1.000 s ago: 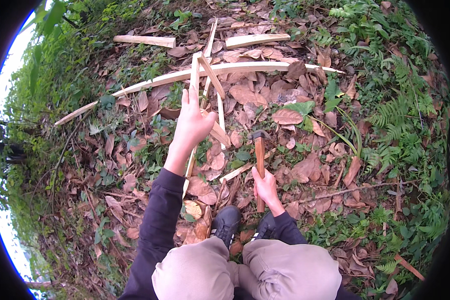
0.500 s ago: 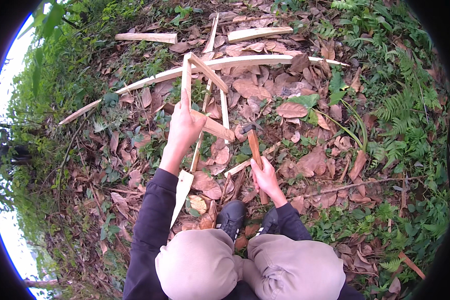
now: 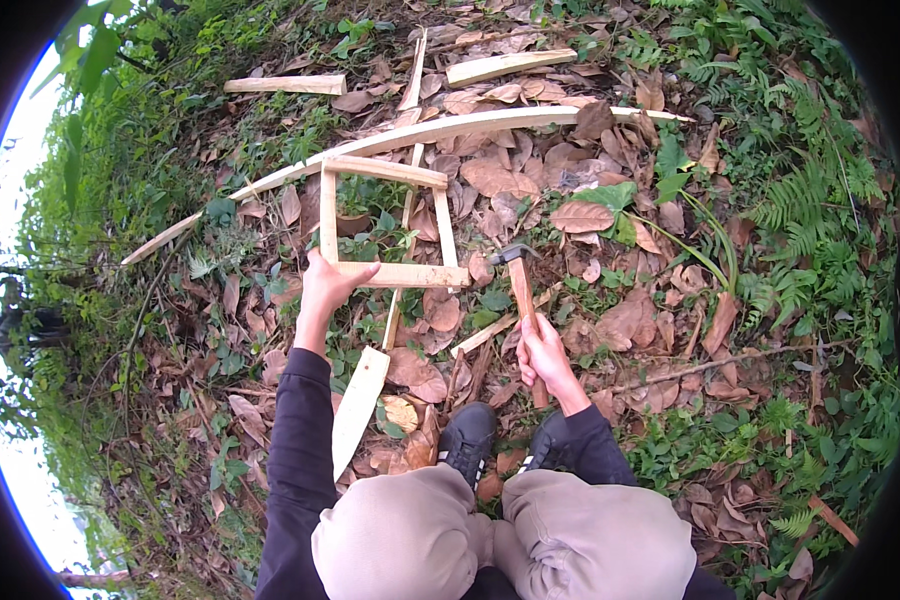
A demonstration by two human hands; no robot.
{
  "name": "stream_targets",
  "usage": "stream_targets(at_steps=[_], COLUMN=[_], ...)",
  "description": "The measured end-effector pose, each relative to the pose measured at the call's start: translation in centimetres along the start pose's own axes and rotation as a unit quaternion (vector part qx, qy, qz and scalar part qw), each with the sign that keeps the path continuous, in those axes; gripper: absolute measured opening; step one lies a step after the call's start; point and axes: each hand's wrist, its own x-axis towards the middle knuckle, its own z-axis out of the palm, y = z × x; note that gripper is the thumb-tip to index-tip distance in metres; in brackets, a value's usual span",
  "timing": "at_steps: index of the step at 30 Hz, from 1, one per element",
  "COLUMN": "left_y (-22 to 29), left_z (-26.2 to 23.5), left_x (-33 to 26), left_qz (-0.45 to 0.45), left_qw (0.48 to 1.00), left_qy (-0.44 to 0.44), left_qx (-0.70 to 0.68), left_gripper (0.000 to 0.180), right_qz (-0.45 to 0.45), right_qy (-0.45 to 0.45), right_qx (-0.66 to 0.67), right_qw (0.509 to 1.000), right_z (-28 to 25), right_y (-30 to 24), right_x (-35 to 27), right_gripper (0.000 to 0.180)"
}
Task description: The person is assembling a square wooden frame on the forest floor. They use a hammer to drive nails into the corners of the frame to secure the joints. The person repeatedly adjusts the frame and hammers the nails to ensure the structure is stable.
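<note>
My left hand (image 3: 328,289) grips the near left corner of a four-sided wooden frame (image 3: 400,274), its thumb lying along the near bar. Between the frame's bars, leaves and a long strip on the ground show through. Just right of the frame, my right hand (image 3: 543,354) is wrapped round the wooden handle of a claw hammer (image 3: 521,285). The hammer's dark head is up, close to the frame's near right corner but apart from it. Below my left hand, a pale flat wooden board (image 3: 361,405) with a pointed end lies on the leaves.
A long curved wooden strip (image 3: 460,126) lies across the ground beyond the frame. Shorter wood pieces, one at the far left (image 3: 285,84) and one at the far centre (image 3: 510,66), rest behind it. Dry leaves cover the ground; ferns (image 3: 795,215) grow at the right.
The wooden frame has turned in my left hand from tilted up to facing me, its far bar now level. My left hand has come nearer and left; the hammer has shifted slightly right.
</note>
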Motion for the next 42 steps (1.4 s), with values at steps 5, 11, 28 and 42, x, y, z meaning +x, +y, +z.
stream_targets(at_steps=[5,11,28,42], left_y=[-2.7,-4.7,-3.8,-3.8], left_z=[2.3,8.2,13.2,12.4], left_x=[-0.7,-3.7,-2.7,-1.9], left_qz=[-0.046,-0.106,-0.205,-0.183], left_qw=[0.954,0.904,0.977,0.971], left_qy=[-0.123,-0.114,-0.053,-0.152], left_qx=[-0.269,-0.398,-0.027,0.03], left_gripper=[0.06,0.055,0.127,0.145], right_qz=[-0.037,-0.108,-0.015,-0.107], right_qy=[0.025,0.083,0.076,0.107], right_qx=[0.009,0.027,-0.123,-0.126], right_qw=[0.999,0.99,0.989,0.98], right_z=[-1.5,-1.9,-0.4,-0.9], right_y=[-0.7,-2.5,-0.3,-2.5], right_x=[-1.1,-4.3,-0.6,-1.5], right_gripper=[0.029,0.024,0.03,0.035])
